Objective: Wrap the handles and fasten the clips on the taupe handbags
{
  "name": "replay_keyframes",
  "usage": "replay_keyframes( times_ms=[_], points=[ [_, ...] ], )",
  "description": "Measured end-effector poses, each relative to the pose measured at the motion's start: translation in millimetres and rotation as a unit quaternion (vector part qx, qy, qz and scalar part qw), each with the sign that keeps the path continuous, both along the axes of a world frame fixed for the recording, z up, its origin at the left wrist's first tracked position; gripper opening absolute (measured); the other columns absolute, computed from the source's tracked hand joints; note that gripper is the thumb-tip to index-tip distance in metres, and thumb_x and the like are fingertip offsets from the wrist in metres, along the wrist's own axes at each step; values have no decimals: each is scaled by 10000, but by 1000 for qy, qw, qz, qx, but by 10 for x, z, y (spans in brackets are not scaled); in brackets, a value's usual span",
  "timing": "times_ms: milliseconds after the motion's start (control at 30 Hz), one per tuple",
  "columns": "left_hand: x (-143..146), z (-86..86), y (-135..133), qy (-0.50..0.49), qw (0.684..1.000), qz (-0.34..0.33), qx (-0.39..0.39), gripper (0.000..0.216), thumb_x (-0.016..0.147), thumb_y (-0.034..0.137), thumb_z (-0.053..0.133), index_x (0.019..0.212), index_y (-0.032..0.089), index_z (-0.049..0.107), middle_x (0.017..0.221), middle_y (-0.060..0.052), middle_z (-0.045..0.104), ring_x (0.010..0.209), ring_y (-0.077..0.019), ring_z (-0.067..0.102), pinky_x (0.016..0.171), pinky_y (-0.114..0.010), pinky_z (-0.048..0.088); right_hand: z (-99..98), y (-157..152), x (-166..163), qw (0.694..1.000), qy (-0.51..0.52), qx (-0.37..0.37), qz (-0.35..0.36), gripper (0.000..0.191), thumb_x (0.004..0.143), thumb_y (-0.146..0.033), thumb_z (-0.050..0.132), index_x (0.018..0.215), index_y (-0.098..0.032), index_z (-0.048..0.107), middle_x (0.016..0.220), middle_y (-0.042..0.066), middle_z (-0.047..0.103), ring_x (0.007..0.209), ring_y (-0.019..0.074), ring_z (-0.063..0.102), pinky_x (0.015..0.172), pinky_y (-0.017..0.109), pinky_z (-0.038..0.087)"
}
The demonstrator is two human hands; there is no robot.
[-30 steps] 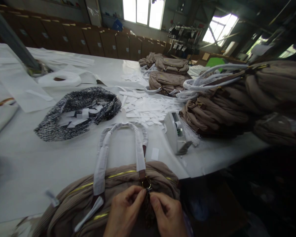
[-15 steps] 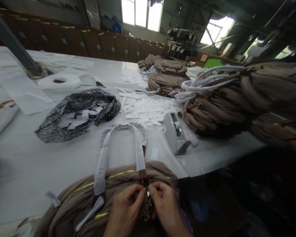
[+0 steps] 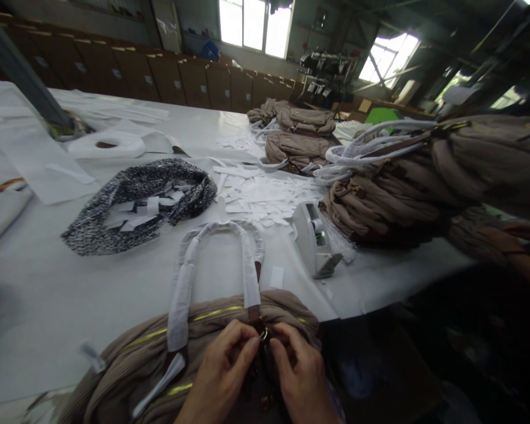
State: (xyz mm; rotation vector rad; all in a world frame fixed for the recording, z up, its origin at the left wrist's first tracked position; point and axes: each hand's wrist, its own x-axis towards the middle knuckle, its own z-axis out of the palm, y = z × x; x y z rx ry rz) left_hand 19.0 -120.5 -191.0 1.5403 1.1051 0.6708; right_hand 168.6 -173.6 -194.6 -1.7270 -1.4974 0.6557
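Observation:
A brown ribbed handbag (image 3: 216, 341) with gold zips lies at the front of the table, its two handles (image 3: 183, 294) wrapped in white and standing up. At the base of the right-hand handle hangs a small gold metal clasp (image 3: 264, 334). My left hand (image 3: 223, 365) is closed, with thumb and forefinger pinching at the clasp's left side. Just right of it, my right hand (image 3: 298, 368) is closed too, fingertips bent together beside the clasp; what they hold is hidden. Dark hanging pieces show dimly between the hands.
A grey tape dispenser (image 3: 311, 238) stands beyond the bag. Further left lies a black-and-white knitted cloth (image 3: 136, 176) holding white slips. Loose white paper slips (image 3: 256, 191) spread behind. Brown bags (image 3: 388, 194) are piled at right, where another person's arm (image 3: 519, 253) shows.
My fingertips have parted slightly, with the gold clasp now showing between them. The leopard-print piece that hung below my fingers no longer shows clearly.

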Motion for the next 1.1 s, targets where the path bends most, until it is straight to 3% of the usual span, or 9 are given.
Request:
replay_keyframes(
  times_ms=[133,267,533,800,1100],
  points=[
    [-27,39,22,-21,999,-9,-37,257,884,386,464,756,185,561,738,8,508,712,-150,515,657,-238,404,-12,-21,-17,998,-35,-24,54,248,759,-172,593,1000,-205,641,875,44,675,734,171,639,650,226,494],
    [-39,59,32,-7,999,-10,-35,269,871,390,477,733,180,573,711,11,491,662,-142,489,613,-235,384,-54,-13,-48,999,-39,-11,28,208,792,-179,544,952,-187,676,837,67,671,745,194,638,666,258,495],
    [0,79,9,77,996,6,54,206,824,258,530,642,184,595,636,27,461,572,-120,443,530,-215,317,25,59,-18,977,144,-151,-33,210,755,-265,586,873,-151,717,698,51,699,580,158,611,534,213,469],
    [18,125,6,159,981,-52,101,200,806,167,487,615,188,543,665,13,511,626,-130,526,571,-223,363,-83,-3,-50,976,151,-133,-77,199,722,-297,626,804,-142,719,630,44,678,515,137,571,481,199,440],
    [61,153,17,209,972,-51,91,178,752,152,476,584,201,445,647,23,484,600,-133,509,561,-238,349,-123,-18,-91,985,101,-102,-93,168,723,-292,629,758,-155,719,546,19,639,462,127,535,448,200,417]
  ],
)
